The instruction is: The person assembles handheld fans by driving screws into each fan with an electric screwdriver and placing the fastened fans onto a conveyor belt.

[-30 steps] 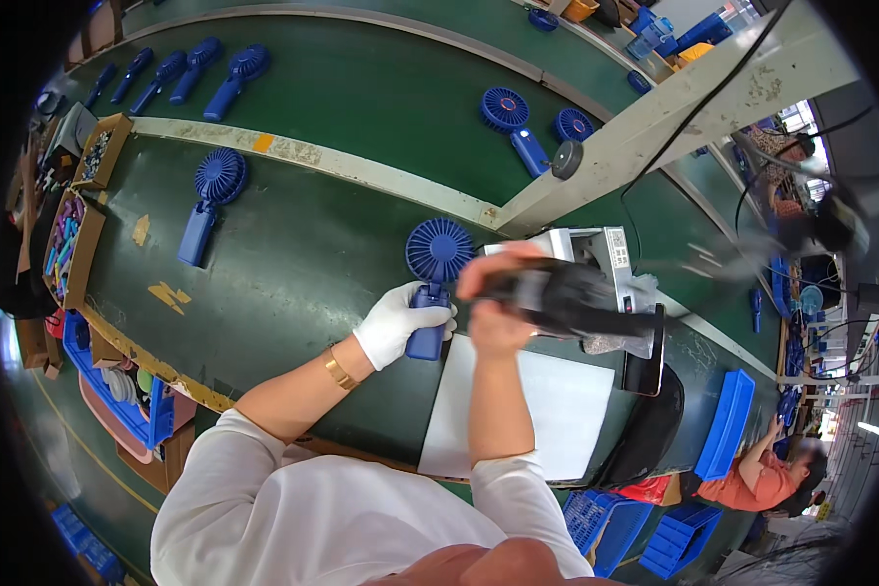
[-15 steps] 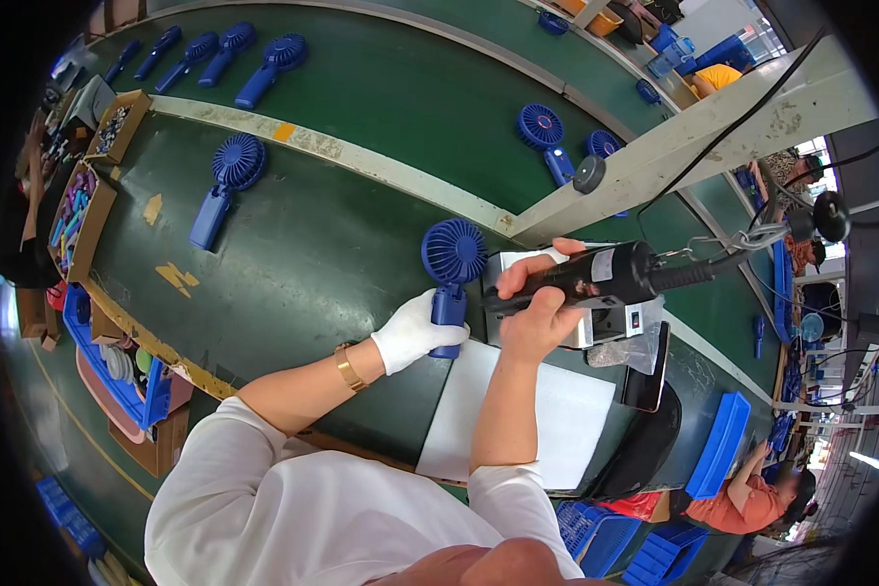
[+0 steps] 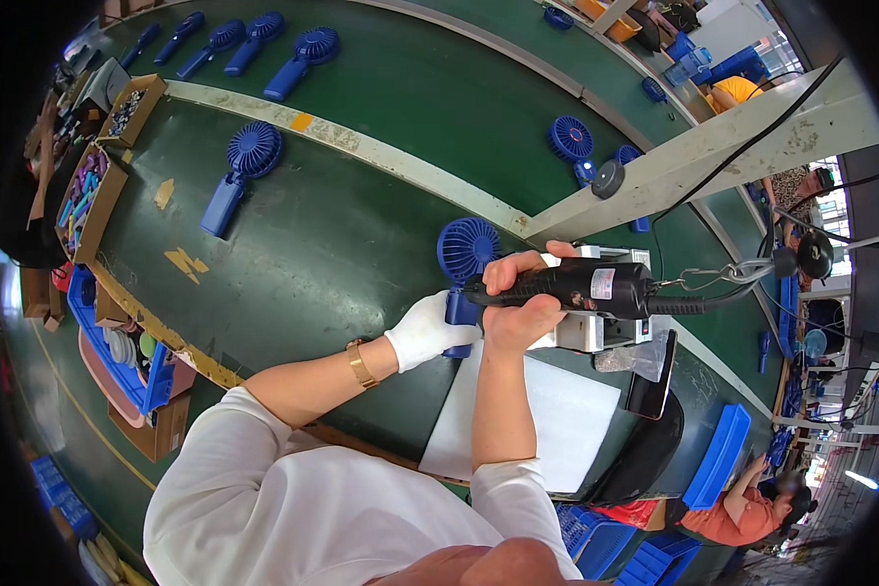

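My left hand [image 3: 426, 336], in a white glove, is closed round the handle of a blue handheld fan [image 3: 466, 250]. The fan's round grille points away from me. In my right hand [image 3: 518, 324] is a black electric screwdriver [image 3: 607, 287], lying almost level, with its cable running off to the right. Its front end is at the fan's handle; whether the tip touches a screw there I cannot tell. A silver-and-black boxy device [image 3: 596, 332] stands behind my right hand, partly covered by it. White foam sheet [image 3: 527, 420] lies below my right forearm.
Another blue fan [image 3: 253, 151] rests on the bench to the left. Several more lie on the green belt [image 3: 410, 98] beyond the pale rail. A slanted metal post [image 3: 713, 146] rises at the right. Cartons of small parts [image 3: 93, 210] sit at the left edge. A co-worker [image 3: 752, 508] sits at far right.
The screwdriver has swung level and moved left, its front end now over the fan's handle. My left hand and the fan have barely moved; the whole view has shifted slightly.
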`<state>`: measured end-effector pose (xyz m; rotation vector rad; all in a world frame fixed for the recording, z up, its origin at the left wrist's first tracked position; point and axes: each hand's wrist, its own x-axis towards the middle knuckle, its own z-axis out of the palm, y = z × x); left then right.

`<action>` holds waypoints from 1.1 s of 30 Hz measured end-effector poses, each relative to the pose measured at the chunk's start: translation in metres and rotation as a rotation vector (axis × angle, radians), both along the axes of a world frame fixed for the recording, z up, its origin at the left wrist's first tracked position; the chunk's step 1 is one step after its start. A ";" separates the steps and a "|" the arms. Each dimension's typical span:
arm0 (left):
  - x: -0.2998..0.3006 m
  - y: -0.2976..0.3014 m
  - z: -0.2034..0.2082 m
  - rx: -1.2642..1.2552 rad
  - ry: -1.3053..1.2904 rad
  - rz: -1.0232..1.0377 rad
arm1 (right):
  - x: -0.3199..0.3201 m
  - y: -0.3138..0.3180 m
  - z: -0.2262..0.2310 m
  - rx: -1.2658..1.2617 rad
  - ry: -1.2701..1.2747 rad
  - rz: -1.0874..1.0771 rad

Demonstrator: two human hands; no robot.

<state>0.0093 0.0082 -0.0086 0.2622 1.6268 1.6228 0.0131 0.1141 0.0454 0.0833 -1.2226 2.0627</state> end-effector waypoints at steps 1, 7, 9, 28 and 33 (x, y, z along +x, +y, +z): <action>0.000 0.000 -0.002 0.004 -0.007 0.004 | 0.000 0.000 -0.001 -0.003 0.009 0.002; 0.001 0.001 -0.001 0.008 0.000 0.006 | -0.002 0.001 -0.005 -0.014 0.013 0.005; 0.001 0.001 -0.003 0.020 0.002 0.018 | -0.002 0.001 -0.005 -0.014 0.004 0.009; 0.000 -0.002 -0.002 -0.069 0.079 0.032 | -0.003 -0.006 -0.018 0.052 -0.122 0.028; 0.001 0.002 -0.008 -0.018 0.030 0.038 | -0.003 -0.005 -0.018 0.071 -0.105 0.021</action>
